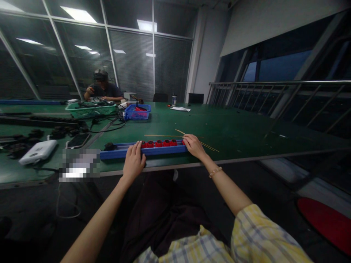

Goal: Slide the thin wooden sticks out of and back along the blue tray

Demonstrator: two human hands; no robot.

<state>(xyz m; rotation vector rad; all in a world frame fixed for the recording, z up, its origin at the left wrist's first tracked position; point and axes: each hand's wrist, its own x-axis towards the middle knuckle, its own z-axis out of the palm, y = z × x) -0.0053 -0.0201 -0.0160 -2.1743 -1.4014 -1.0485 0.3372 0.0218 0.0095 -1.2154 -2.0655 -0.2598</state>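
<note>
While flat, both hands' fingers [136, 150] touch blue tray [120, 151], red pieces [158, 143]

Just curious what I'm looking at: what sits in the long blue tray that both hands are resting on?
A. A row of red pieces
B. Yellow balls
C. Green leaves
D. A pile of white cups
A: a row of red pieces lines the blue tray, between the left hand and right hand.

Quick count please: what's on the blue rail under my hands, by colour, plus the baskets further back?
Red pieces on the blue rail: 5 showing
Black pieces on the rail: 1
Blue baskets: 1
Green baskets: 1
Total: 8; the hands may hide more.
</note>
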